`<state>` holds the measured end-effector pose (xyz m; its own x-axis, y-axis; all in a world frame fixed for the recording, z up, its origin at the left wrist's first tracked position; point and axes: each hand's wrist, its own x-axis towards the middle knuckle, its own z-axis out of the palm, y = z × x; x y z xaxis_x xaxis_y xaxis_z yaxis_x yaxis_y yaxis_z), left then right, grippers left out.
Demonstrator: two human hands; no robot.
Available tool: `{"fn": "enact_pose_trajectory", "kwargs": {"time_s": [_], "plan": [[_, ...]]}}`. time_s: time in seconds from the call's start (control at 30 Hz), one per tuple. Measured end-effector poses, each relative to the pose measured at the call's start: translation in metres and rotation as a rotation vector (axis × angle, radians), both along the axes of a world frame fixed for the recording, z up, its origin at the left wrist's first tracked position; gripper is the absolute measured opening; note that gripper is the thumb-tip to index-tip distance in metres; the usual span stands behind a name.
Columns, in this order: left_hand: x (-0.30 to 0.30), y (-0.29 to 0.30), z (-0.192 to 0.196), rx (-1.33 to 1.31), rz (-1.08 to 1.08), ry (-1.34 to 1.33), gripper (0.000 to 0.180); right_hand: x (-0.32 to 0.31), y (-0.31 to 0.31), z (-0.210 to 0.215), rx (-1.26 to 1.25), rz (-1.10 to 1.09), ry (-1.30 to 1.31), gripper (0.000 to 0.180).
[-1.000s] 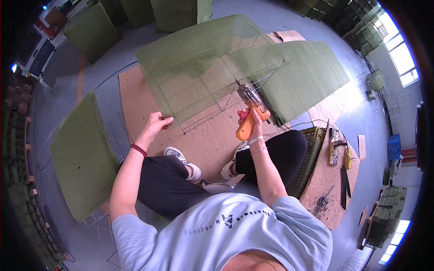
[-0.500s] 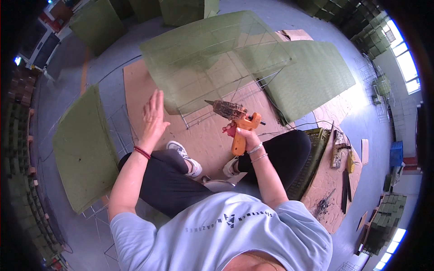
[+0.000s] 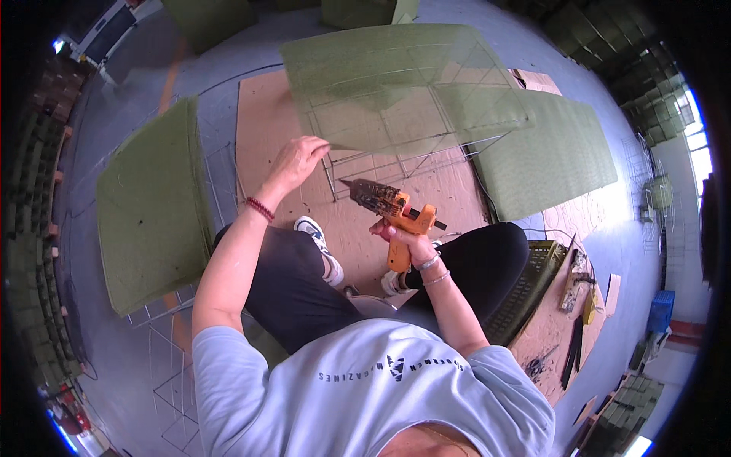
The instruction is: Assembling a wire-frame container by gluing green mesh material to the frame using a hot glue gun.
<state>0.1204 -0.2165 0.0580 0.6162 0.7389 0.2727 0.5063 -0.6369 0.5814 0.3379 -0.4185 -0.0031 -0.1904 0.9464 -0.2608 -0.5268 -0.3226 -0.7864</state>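
Observation:
A see-through green mesh sheet (image 3: pixel 358 65) lies over a wire frame (image 3: pixel 381 158) in front of me. At the sheet's near left corner, the fingers of my left hand (image 3: pixel 297 162) are closed in a pinch on its edge. An orange hot glue gun (image 3: pixel 400 255) is gripped in my right hand (image 3: pixel 415 245). Its dark, crusted nozzle points up and left, toward the near left end of the wire frame, apart from it. A second green mesh panel (image 3: pixel 544 152) rests to the right of the frame.
Cardboard (image 3: pixel 263 107) covers the floor under the frame. On my left stands a mesh-covered panel (image 3: pixel 152 213) with wire below. To my right are a green plastic crate (image 3: pixel 533 282), scissors (image 3: pixel 539 365) and black strips (image 3: pixel 575 346) on cardboard. A cable runs behind the glue gun.
My left hand, open and raised before, has moved right and forward and closed on the sheet's corner. The glue gun has shifted slightly left and down. The whole view has turned a little.

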Motion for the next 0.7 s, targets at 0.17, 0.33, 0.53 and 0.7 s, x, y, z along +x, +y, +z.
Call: {"fn": "enact_pose_trajectory", "kwargs": {"time_s": [0.17,0.33,0.53,0.7], "plan": [[-0.001,0.012,0.008,-0.243,-0.004,-0.020,0.027,-0.015,0.015,0.011,0.151,-0.093,-0.185,0.021],[-0.001,0.011,0.015,-0.302,0.052,0.014,0.026,-0.023,0.017,0.005,0.174,-0.145,-0.240,0.020],[0.000,0.011,0.018,-0.344,0.059,0.036,0.026,-0.027,0.020,0.005,0.208,-0.099,-0.416,0.020],[-0.001,0.011,0.018,-0.344,0.037,0.038,0.025,-0.030,0.021,0.005,0.200,-0.120,-0.404,0.018]]}}
